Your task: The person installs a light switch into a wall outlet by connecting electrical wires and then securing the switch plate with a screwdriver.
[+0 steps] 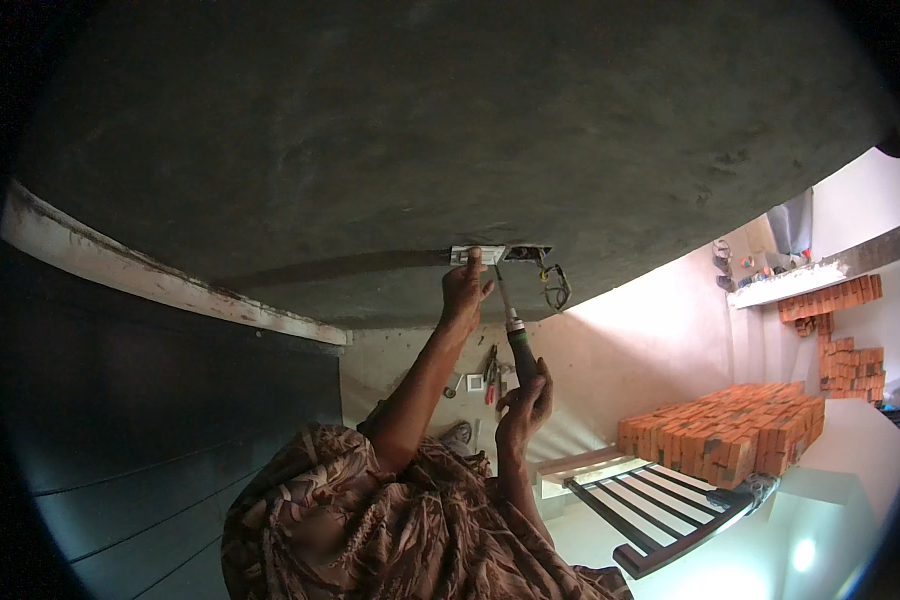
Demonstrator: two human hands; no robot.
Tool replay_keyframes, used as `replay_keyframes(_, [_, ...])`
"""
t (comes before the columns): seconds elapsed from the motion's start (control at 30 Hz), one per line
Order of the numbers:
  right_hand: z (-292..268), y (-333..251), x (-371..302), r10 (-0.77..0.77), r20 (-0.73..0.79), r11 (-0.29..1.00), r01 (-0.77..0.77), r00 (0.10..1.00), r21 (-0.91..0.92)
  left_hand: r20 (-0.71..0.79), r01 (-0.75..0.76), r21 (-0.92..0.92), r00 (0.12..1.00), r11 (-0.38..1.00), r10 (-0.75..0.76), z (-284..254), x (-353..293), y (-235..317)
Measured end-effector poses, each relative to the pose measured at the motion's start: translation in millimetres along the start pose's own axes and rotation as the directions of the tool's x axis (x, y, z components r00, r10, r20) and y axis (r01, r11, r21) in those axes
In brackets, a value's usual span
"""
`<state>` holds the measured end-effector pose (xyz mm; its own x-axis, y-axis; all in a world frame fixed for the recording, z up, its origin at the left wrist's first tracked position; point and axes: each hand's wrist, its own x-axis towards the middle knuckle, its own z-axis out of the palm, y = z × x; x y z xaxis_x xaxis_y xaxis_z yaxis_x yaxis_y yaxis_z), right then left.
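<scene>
My left hand (461, 292) reaches up to a grey plastered wall (370, 150). Its fingers press a white electrical faceplate (492, 255) against the wall, with the thumb held apart. Just right of the plate is an open wall box (526, 252), from which a loop of loose wires (557, 290) hangs. In my right hand (527, 402) is a screwdriver (521, 352) with a dark handle, fingers wrapped round its lower end. The shaft points up, its tip at the faceplate's lower right edge. Whether the tip sits in a screw is too small to tell.
On the floor below lie pliers (491, 372) and a small white square frame (475, 382). A shoe (457, 434) shows beneath me. To the right are a dark railing (660, 510) and stacked orange bricks (715, 430). A dark panelled surface (190, 400) stands at left.
</scene>
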<state>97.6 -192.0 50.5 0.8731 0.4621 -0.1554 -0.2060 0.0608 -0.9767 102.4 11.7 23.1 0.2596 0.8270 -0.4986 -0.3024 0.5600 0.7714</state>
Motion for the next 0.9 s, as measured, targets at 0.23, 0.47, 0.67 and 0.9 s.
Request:
replay_keyframes(0.23, [17,-17,0,-0.026,-0.225,1.000,0.028,0.974,0.010,-0.024,0.000,-0.007,1.000,1.000,-0.001,4,3,-3])
replay_keyframes(0.47, [-7,-18,2,0.179,0.013,0.982,-0.180,0.984,0.052,-0.039,-0.021,0.015,0.999,1.000,0.021,0,3,-2])
replay_keyframes(0.67, [-8,2,-6,0.129,0.136,0.988,-0.139,0.982,0.068,-0.012,-0.019,0.014,1.000,1.000,0.019,-2,3,-2])
replay_keyframes(0.9, [10,2,-8,-0.050,-0.122,0.998,0.047,0.991,-0.035,-0.002,-0.018,0.029,1.000,0.999,0.018,3,2,-1])
